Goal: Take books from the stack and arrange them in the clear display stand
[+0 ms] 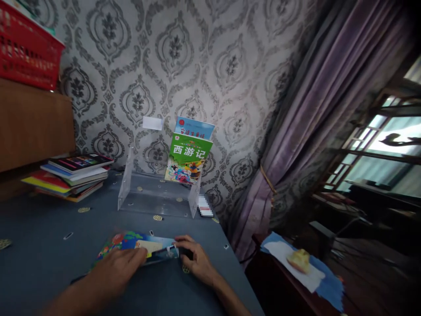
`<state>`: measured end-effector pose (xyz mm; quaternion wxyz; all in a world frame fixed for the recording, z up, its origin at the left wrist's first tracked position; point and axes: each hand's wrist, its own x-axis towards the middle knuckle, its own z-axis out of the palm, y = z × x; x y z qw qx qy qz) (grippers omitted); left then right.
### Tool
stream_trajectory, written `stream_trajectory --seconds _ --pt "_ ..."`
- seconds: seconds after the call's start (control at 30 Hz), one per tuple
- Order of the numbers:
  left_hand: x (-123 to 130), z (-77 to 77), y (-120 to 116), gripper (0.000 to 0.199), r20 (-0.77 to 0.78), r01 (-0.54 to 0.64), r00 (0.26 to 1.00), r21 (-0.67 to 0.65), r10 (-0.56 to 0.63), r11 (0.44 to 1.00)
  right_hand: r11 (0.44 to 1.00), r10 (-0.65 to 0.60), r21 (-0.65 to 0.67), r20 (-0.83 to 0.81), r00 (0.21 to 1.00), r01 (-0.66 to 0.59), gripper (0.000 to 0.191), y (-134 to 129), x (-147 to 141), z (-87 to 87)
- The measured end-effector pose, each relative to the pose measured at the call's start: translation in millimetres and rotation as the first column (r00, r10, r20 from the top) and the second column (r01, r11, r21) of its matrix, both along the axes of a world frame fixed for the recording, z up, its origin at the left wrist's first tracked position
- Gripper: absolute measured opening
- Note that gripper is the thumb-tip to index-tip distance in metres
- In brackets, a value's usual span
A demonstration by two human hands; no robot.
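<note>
A colourful blue book lies at a slant low over the dark grey table, its cover partly under my hands. My left hand rests on its near left part, fingers together and closed on the edge. At the book's right end, my right hand has its thumb and fingers around the corner. Behind them stands a clear acrylic rack. A green book is upright in the rack's right side, with a light blue book behind it.
Several stacked books lie at the back left, beside a wooden box under a red basket. A purple curtain hangs at right. Beyond the table's right edge, a yellowish item sits on white and blue cloth.
</note>
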<state>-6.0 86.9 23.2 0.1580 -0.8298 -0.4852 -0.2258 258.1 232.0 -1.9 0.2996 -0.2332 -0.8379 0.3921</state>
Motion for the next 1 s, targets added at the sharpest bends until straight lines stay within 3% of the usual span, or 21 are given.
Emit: stream_trajectory --seconds 0.1,0.27,0.4,0.5,0.7,0.8,0.9,1.0 --pt "-10.3 22.9 11.4 0.028 0.229 -0.007 0.973 -0.034 0.014 0.999 0.975 0.004 -0.22 -0.158 0.988 -0.039 0.035 2.6 -5.6 8.0" --pt "-11.0 68.8 14.8 0.033 0.544 0.031 0.837 -0.143 0.052 0.989 0.824 -0.154 -0.56 -0.368 0.917 -0.086 0.054 0.2 -26.0 18.5" --pt "1.9 97.3 26.6 0.037 0.702 0.029 0.712 -0.075 0.032 0.997 0.771 -0.149 -0.617 -0.415 0.898 -0.157 0.051 -4.8 -40.8 32.1" --pt "7.4 107.0 46.8 0.038 0.79 -0.029 0.611 -0.03 0.042 0.999 0.782 -0.095 -0.598 -0.397 0.913 -0.179 0.048 1.5 -44.6 46.9" --pt "4.1 108.6 107.9 0.039 0.902 -0.118 0.432 0.041 0.014 0.992 0.933 -0.075 -0.356 -0.319 0.945 -0.046 0.05 41.8 -41.4 91.4" --pt "7.4 97.5 135.5 0.041 0.96 -0.146 0.28 0.021 0.021 0.989 0.963 -0.118 -0.265 -0.283 0.952 0.041 0.05 60.6 -38.4 104.9" --pt "14.4 73.8 152.5 0.043 0.991 -0.158 0.128 -0.027 0.048 0.987 0.968 -0.14 -0.237 -0.254 0.957 0.079 0.049 73.0 -36.9 98.7" --pt "19.8 45.5 158.8 0.046 0.994 -0.197 0.06 -0.078 0.091 0.977 0.962 -0.13 -0.265 -0.228 0.965 0.067 0.05 78.7 -37.3 78.9"
